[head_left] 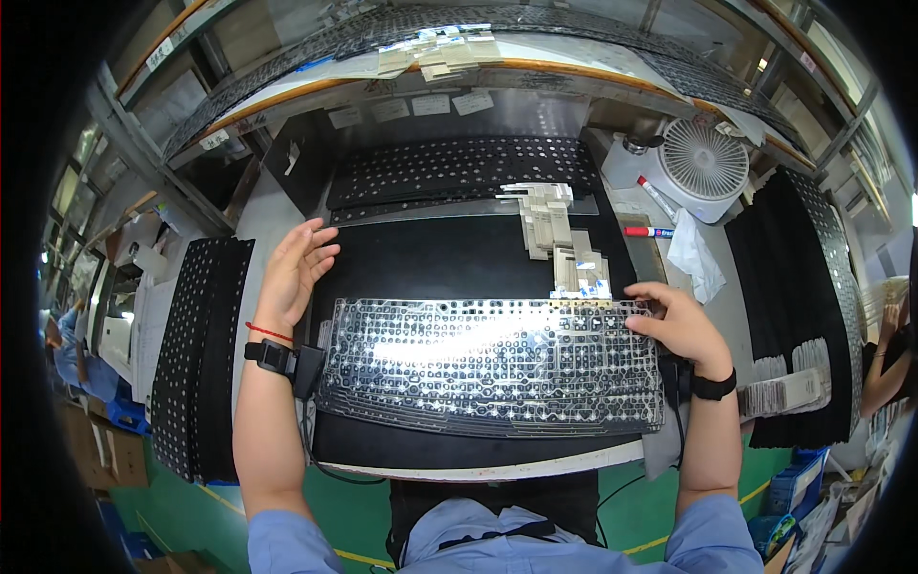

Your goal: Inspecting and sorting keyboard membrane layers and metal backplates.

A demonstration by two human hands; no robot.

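A stack of clear, printed keyboard membrane sheets (497, 373) lies on the black work mat (421, 253) in front of me, with bright glare across it. At its upper right corner is my right hand (674, 320), thumb and fingers apart; the thumb rests over the sheets' edge. My left hand (298, 268) is raised near the mat's left side, fingers spread and holding nothing. Thin, flat tail strips (579, 268) reach up from the stack's top edge towards the back of the mat.
Black perforated sheets (459, 167) lie at the back, with more on the left (182, 354) and right (813, 210). A white fan (706, 167), a red marker (648, 232) and a crumpled tissue (695, 258) are at the right. Overhead runs a loaded shelf (535, 77).
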